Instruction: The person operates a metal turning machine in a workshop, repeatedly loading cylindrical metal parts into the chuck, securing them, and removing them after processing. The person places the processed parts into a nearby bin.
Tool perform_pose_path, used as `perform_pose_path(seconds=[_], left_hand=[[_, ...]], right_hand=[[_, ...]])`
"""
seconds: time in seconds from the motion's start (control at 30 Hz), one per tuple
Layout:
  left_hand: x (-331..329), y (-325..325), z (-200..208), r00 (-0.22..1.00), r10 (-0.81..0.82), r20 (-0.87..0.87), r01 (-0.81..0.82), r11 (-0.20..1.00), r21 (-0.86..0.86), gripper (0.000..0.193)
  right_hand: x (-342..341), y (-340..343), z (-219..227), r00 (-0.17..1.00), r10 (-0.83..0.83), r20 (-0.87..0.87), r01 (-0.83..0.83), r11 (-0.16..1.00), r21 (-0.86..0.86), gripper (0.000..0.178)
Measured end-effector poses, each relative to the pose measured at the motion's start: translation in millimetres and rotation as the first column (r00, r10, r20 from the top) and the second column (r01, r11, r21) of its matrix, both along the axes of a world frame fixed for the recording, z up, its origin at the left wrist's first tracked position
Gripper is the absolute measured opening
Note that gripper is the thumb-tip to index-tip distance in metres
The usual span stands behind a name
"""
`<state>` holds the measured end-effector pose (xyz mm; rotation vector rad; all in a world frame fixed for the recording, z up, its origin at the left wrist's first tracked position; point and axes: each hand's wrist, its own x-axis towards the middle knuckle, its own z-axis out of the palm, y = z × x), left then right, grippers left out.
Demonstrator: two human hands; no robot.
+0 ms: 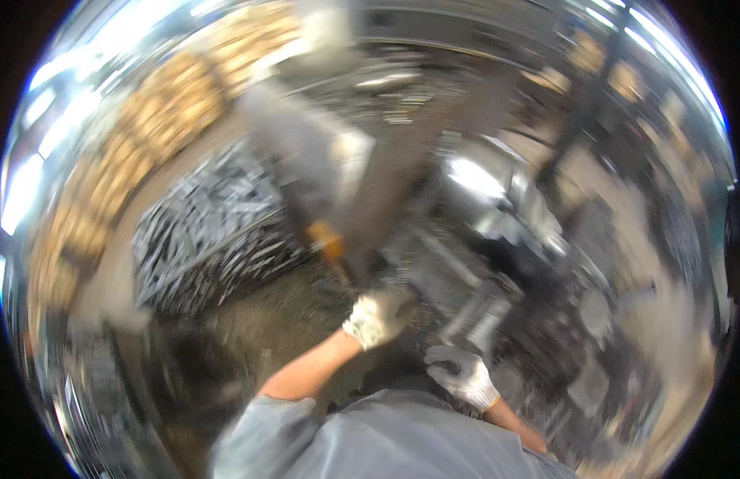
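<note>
My left hand [379,315], in a soiled whitish work glove, reaches to the foot of a dark machine. Its fingers are smeared by motion, so I cannot make out whether they hold anything. My right hand [463,377] wears a glove with grey fingers and a white knitted cuff. It hovers beside a metal block [483,315] on the machine, thumb and fingers apart, with nothing visible between them. An orange-yellow part [326,239] shows just beyond my left hand. Farther right sits a shiny rounded metal housing [482,184].
A large heap of grey metal strips [218,215] stands at the left. Behind it are stacked tan bundles [158,112]. A pale panel [306,144] rises ahead of me, and a dark post [585,96] stands at the right. Much of the view is blurred.
</note>
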<state>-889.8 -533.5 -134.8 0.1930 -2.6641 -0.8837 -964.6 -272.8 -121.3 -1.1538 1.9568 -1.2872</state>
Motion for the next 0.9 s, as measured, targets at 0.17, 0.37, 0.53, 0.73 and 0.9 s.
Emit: perform_pose_path(seconds=[0.17, 0.37, 0.53, 0.73, 0.9], left_hand=[[335.2, 40.5, -107.8, 0.387, 0.699, 0.602, -0.915, 0.373, 0.156, 0.044], [664.4, 265.7, -158.3, -0.799, 0.562, 0.214, -0.528, -0.826, 0.196, 0.035], [793.0, 479.3, -171.2, -0.911, -0.377, 0.168, 0.381, -0.612, 0.694, 0.045], [815.4, 576.7, -145.6, -0.926, -0.378, 0.007, 0.376, -0.918, 0.129, 0.058], [814.4, 567.6, -133.5, -0.809, -0.588, 0.005, 0.585, -0.805, -0.098, 0.058]], right_hand=[[56.0, -98.6, -29.1, 0.903, 0.233, 0.362, -0.298, 0.945, 0.133, 0.033], [260.8, -213.9, -26.5, 0.580, 0.795, 0.177, -0.814, 0.576, 0.081, 0.034], [498.5, -264.5, 21.0, 0.071, 0.970, -0.232, -0.997, 0.075, 0.010, 0.032], [735.0, -295.2, 91.8, -0.216, 0.882, -0.419, -0.950, -0.289, -0.119, 0.032], [928.8, -313.0, 91.1, -0.167, 0.823, -0.543, -0.927, -0.318, -0.197, 0.045]])
